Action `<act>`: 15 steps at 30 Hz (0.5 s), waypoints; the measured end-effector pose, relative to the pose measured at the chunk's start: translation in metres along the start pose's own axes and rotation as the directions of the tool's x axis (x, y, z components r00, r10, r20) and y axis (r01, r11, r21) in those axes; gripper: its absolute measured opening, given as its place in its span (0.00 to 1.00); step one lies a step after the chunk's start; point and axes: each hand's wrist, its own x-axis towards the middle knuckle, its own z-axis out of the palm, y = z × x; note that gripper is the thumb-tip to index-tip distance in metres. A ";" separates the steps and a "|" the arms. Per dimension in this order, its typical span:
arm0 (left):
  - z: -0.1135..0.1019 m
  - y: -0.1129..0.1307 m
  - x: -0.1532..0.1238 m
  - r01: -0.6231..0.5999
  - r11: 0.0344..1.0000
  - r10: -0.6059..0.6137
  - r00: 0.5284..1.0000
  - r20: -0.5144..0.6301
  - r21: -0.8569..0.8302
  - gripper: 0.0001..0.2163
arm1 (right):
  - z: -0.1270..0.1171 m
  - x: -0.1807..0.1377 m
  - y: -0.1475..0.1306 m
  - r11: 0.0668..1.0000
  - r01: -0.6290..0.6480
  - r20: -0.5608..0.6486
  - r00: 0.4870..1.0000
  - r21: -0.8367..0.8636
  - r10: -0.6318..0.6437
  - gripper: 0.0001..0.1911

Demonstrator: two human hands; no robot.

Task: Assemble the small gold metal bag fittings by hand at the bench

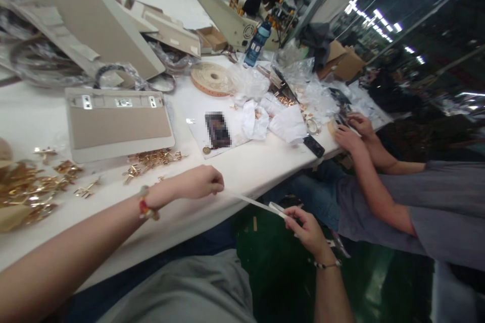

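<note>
A thin white strip of tape (254,202) stretches between my two hands at the table's front edge. My left hand (201,181), wearing a beaded bracelet, is closed in a pinch on its left end. In my right hand (306,229) is the white tape roll (278,207), gripped by the fingers beyond the edge and partly hidden by them. Past my left hand lie gold metal fittings (151,159) in a loose heap. Behind them rests a beige panel (121,126) with a pale border and metal plates along its top.
More gold fittings (34,192) lie at the left. A wide coiled roll (212,78), a blue bottle (257,44), white wrapping (288,123) and a black phone (313,146) are on the table (182,232). A co-worker's hands (350,133) work at the right.
</note>
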 end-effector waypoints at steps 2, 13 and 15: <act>-0.005 0.004 0.037 0.001 0.991 -0.002 1.000 0.010 0.135 0.09 | 0.008 -0.008 0.016 0.990 -0.112 0.023 0.994 0.088 0.111 0.14; 0.017 0.035 0.106 0.140 0.864 0.072 0.916 -0.395 0.483 0.22 | 0.061 0.006 0.061 0.860 -0.282 -0.004 0.950 0.426 0.314 0.29; 0.032 0.028 0.096 0.010 0.789 0.303 0.863 -0.404 0.614 0.25 | 0.068 0.010 0.064 0.845 -0.279 0.009 0.951 0.456 0.309 0.30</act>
